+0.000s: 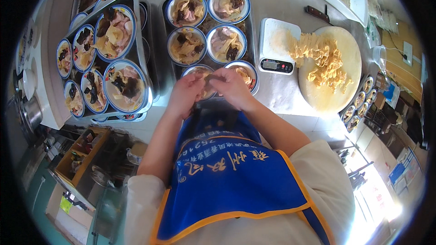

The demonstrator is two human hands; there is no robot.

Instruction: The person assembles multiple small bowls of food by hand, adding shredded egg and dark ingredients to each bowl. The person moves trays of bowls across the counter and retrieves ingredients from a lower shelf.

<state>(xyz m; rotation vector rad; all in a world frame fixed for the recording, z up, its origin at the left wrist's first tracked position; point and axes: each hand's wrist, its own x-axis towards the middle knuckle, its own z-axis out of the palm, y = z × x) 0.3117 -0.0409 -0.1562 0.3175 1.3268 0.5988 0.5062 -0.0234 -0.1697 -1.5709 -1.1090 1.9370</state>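
Observation:
My left hand point(186, 91) and right hand point(235, 89) meet over a blue-rimmed bowl point(196, 67) in the near row of a dark metal tray point(250, 27). Fingers of both are pinched together around a small brownish piece that I cannot make out. Under my right wrist is another bowl point(246, 73), partly covered, with yellowish strips in it. Farther back on the same tray stand several bowls, among them one point(186, 10) with pale meat, yellow strips and dark fungus-like pieces.
At left, a tray point(140, 36) of similar filled bowls is stacked over others. To the right are a white digital scale point(268, 41), a round board point(313, 97) heaped with yellow strips point(324, 59), a knife point(317, 13) and a white tub point(363, 4). More bowls point(361, 100) stand far right.

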